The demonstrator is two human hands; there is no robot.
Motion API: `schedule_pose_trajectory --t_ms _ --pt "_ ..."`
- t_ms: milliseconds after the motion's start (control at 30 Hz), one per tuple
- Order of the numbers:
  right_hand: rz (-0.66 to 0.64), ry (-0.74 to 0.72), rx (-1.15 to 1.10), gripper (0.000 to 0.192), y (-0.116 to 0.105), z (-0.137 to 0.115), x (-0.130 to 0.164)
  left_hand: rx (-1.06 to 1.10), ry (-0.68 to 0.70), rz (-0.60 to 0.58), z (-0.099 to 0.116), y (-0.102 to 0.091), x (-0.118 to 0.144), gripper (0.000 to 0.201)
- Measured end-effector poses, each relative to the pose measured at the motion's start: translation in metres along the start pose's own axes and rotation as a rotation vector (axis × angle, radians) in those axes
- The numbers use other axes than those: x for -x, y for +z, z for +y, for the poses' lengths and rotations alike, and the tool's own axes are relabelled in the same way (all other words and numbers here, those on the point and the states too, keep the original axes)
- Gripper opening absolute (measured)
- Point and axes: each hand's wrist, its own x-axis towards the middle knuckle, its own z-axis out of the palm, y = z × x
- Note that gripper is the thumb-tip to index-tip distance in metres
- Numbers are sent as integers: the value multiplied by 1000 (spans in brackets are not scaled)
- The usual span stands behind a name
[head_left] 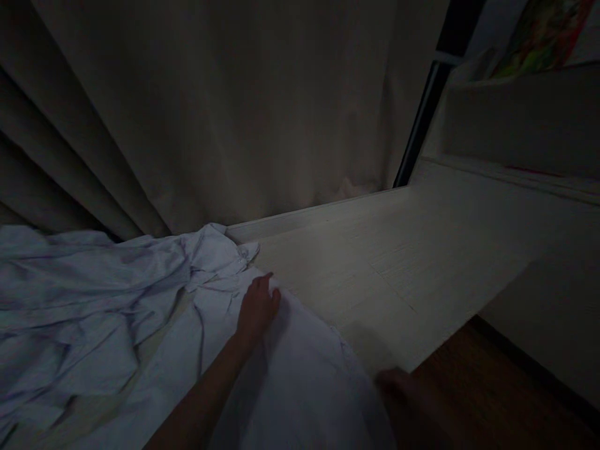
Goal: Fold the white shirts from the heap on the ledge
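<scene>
Left hand [257, 307]: I see fingers together, flat on pale shirt [140, 325].
Right hand [398, 387]: five o'clock, blurred; fingers unclear.
Progress: shirt crumpled on surface [375, 250], probably unsmoothed.

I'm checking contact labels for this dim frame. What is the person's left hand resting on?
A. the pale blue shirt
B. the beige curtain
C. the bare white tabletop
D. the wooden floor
A: the left hand lies flat, fingers spread, on the pale blue shirt near its collar, which is spread over the white table.
</scene>
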Motion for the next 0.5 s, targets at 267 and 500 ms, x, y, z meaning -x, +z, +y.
schedule_pose_trajectory --t_ms 267,500 --pt "16 -234 98 42 38 -9 -123 -485 637 -193 22 25 147 35" --pt "91 -216 308 33 51 -18 -132 -711 725 -20 -18 55 159 56"
